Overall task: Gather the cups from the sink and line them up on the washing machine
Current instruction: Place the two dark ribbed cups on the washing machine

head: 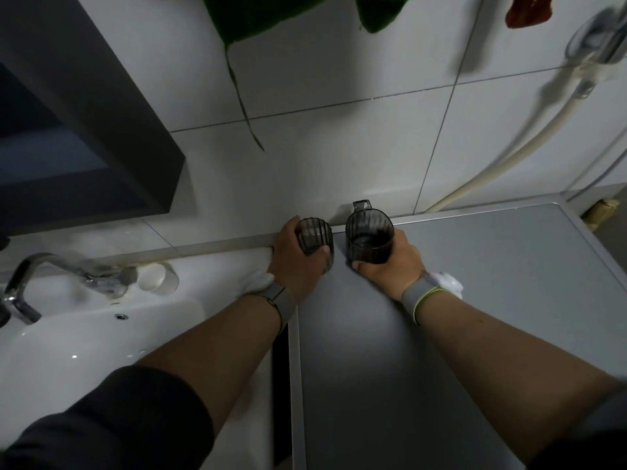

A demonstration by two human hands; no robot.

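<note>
Two dark, see-through ribbed cups are at the back left corner of the grey washing machine top (458,317). My left hand (295,262) is wrapped around the smaller cup (314,235), which is at the machine's left edge. My right hand (390,266) grips the larger cup (369,239), which has a handle at its far side and stands upright on the lid. The two cups are side by side, close to the wall. The white sink (101,334) lies to the left.
A chrome tap (37,276) stands at the sink's back left, with a white round holder (156,278) beside it. A dark cabinet (84,113) hangs above the sink. A green cloth (244,18) hangs on the tiled wall, and a white hose (515,140) runs down at right.
</note>
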